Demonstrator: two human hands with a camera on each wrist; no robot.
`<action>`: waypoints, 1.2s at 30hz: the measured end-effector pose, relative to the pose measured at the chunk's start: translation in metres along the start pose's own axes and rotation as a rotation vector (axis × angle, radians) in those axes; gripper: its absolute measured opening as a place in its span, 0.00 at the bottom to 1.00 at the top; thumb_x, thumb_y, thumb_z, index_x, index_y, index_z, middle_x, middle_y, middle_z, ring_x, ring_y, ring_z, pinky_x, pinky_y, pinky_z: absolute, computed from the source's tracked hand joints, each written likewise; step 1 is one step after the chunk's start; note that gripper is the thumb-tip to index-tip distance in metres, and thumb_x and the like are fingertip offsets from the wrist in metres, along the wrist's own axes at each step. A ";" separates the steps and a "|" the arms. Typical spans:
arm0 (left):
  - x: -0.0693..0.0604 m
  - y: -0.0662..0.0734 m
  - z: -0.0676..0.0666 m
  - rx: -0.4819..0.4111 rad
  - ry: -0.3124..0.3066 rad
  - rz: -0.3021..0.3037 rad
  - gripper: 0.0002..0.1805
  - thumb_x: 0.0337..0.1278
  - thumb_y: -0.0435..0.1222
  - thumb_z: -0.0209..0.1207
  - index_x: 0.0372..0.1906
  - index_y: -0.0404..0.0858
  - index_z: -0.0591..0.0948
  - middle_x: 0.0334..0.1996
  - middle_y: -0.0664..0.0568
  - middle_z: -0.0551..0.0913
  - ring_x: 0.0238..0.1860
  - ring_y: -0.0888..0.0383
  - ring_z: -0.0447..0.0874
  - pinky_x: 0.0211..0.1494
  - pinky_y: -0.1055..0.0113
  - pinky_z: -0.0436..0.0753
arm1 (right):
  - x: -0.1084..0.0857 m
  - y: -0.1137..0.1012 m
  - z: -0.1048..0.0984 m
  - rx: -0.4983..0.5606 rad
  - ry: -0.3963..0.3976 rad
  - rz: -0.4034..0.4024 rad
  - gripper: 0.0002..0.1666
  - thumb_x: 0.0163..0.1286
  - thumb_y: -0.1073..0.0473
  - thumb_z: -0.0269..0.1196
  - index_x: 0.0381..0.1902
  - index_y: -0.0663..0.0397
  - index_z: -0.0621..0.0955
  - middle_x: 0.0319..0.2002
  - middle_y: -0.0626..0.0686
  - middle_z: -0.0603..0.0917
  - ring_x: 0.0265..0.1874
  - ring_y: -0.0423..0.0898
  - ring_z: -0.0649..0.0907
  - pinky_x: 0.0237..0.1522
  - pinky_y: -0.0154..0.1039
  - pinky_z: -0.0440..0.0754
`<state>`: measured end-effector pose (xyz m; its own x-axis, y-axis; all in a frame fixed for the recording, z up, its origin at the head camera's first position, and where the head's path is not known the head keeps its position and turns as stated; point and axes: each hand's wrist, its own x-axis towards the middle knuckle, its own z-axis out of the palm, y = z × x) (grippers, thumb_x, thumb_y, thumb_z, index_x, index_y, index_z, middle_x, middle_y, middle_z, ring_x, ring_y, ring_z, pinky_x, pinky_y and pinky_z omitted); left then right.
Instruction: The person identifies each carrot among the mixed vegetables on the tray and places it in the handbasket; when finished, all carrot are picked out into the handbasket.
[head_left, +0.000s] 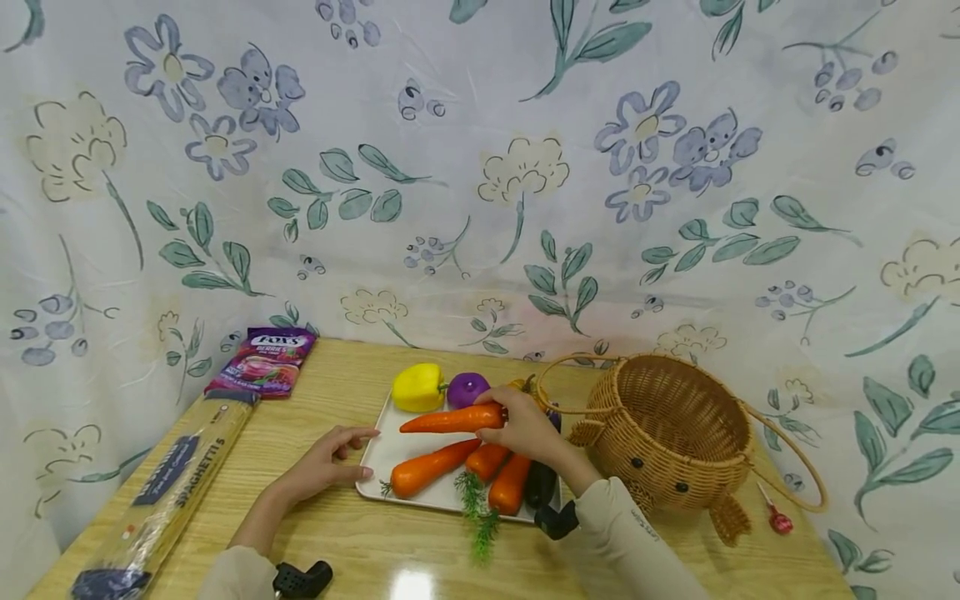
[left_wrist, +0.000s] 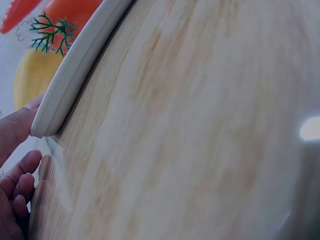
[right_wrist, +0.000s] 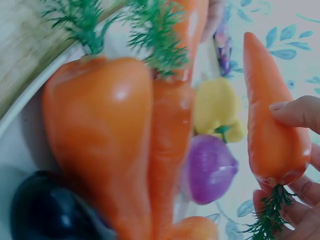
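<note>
My right hand (head_left: 527,427) grips an orange carrot (head_left: 446,419) by its thick, leafy end, holding it above the tray (head_left: 381,448); its tip points left. In the right wrist view the thumb presses on the side of this carrot (right_wrist: 272,130). At the tray's left edge, my left hand (head_left: 322,462) touches the rim with its thumb, the other fingers loosely bent. On the tray lie more carrots (head_left: 429,471), a dark eggplant (head_left: 542,483), a yellow bell pepper (head_left: 417,388) and a purple onion (head_left: 467,390). The right hand partly hides an orange-yellow item behind it.
A wicker basket (head_left: 622,450) with an animal face and loop handles stands right of the tray. Beyond it lies a red lollipop (head_left: 780,522). On the left are a spaghetti pack (head_left: 168,492) and a purple candy bag (head_left: 262,362). A patterned curtain (head_left: 480,250) hangs behind.
</note>
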<state>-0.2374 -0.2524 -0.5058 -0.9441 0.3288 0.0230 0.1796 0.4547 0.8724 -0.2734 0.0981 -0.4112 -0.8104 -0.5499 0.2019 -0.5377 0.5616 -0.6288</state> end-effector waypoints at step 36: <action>0.002 -0.001 -0.001 0.030 0.001 -0.008 0.32 0.56 0.39 0.68 0.66 0.37 0.75 0.48 0.44 0.72 0.43 0.53 0.64 0.43 0.68 0.66 | -0.027 -0.020 -0.104 0.016 0.025 -0.017 0.24 0.60 0.64 0.71 0.55 0.56 0.81 0.52 0.55 0.81 0.46 0.48 0.78 0.53 0.50 0.75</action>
<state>-0.2392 -0.2529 -0.5063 -0.9460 0.3237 0.0165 0.1799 0.4819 0.8576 -0.2649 0.1658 -0.3262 -0.8069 -0.5437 0.2310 -0.5477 0.5422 -0.6372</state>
